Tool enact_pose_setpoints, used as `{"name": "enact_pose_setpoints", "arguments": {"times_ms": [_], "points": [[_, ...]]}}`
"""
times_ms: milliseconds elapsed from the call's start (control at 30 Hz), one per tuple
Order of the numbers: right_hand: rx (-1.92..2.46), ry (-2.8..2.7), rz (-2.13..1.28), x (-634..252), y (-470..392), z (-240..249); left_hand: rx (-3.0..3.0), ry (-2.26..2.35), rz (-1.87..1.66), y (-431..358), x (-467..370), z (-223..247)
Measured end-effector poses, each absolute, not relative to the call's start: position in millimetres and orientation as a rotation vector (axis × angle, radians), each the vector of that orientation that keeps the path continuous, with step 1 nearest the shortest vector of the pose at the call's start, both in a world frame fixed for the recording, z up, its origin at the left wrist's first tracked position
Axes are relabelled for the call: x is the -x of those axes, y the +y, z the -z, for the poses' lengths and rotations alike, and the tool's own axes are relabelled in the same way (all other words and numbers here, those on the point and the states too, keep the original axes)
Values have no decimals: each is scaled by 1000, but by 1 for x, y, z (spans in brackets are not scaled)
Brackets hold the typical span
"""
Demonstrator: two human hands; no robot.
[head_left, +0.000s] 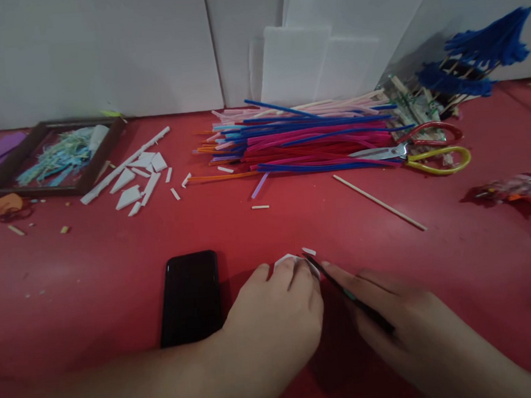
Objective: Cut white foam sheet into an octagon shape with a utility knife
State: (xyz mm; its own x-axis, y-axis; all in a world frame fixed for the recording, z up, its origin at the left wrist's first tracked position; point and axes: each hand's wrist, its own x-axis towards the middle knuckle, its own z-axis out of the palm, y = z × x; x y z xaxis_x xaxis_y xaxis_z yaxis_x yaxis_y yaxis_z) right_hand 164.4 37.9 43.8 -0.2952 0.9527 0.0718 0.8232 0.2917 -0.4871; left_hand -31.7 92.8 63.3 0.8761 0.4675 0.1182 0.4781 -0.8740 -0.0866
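My left hand [278,311] presses down on a small white piece [287,258] on the red table, its fingers bent and close together; most of the piece is hidden beneath them. In my right hand [394,311] is a thin dark cutting tool [363,305], held at a slant, its tip at the right edge of the white piece. A small white offcut [309,251] lies just beyond the tip. To the left of my left hand, a black phone [190,297] lies flat.
Pipe cleaners [316,137] lie along the back, with scissors [409,151] on their right end. White scraps [130,196] and a dark frame [57,189] are at the back left. A wooden stick [380,202] and glue gun [529,190] lie right.
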Motion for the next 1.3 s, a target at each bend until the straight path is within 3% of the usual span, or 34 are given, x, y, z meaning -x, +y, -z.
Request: {"name": "enact_pose_setpoints", "arguments": {"times_ms": [733,1300], "points": [[1677,-2284,-348,-156,37,-46,2999,-782,-90,93,28,-67],[1739,-2282,-405,-157,17,-38,2937,-874,151,88,30,-61]]}}
